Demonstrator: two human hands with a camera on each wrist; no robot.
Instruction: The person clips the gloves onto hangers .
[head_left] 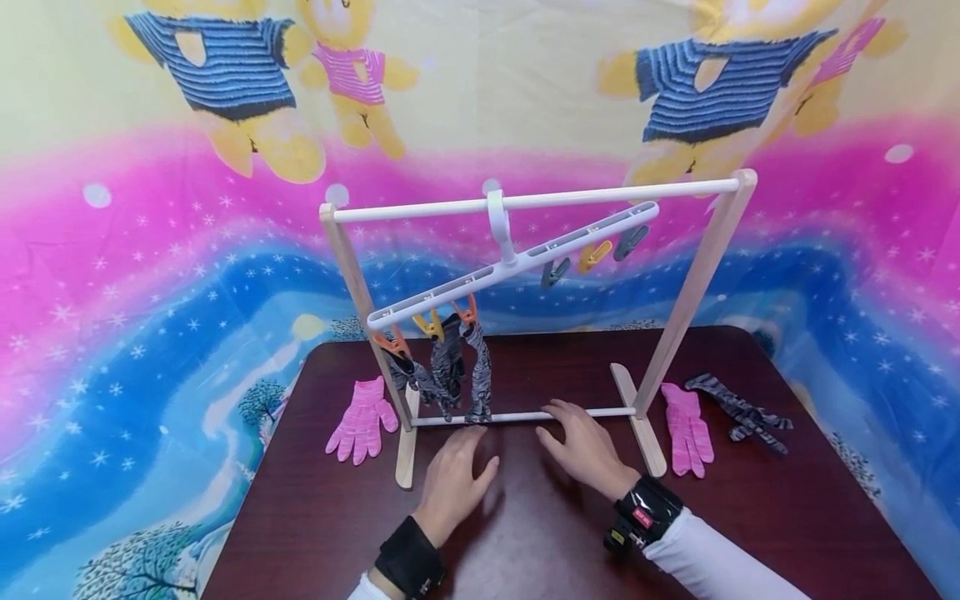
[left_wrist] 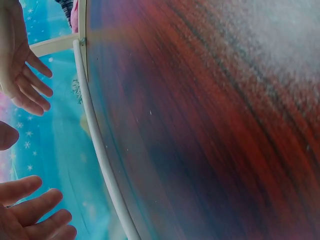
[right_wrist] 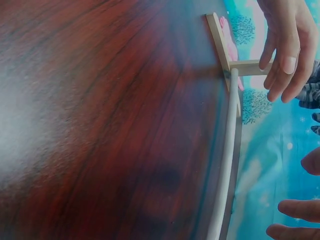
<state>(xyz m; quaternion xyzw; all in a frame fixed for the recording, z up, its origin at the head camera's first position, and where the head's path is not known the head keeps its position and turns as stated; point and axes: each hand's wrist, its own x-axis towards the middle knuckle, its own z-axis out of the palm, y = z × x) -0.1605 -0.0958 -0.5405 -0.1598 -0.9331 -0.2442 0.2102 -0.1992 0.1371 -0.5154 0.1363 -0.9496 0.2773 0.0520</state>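
Observation:
My left hand [head_left: 452, 477] hovers over the table just below the hanging striped gloves [head_left: 448, 362], its fingers relaxed and holding nothing. My right hand [head_left: 587, 448] is near the rack's lower bar [head_left: 525, 416], fingers loosely extended with nothing in them. Orange and yellow clothespins [head_left: 428, 323] pinch the dark zebra-striped gloves at the left end of a white clip hanger [head_left: 450, 293]. The hanger hooks over the rack's top bar [head_left: 420, 210] and tilts down to the left. Overlapping fabric hides exactly how many gloves hang there.
A pink glove [head_left: 363, 423] lies left of the wooden rack [head_left: 703, 292]. Another pink glove [head_left: 687, 429] and a striped glove [head_left: 738, 410] lie to its right. Grey and yellow clothespins [head_left: 595, 257] hang from the hanger's raised right end. A printed cloth [head_left: 480, 108] stands behind the dark table [head_left: 525, 550].

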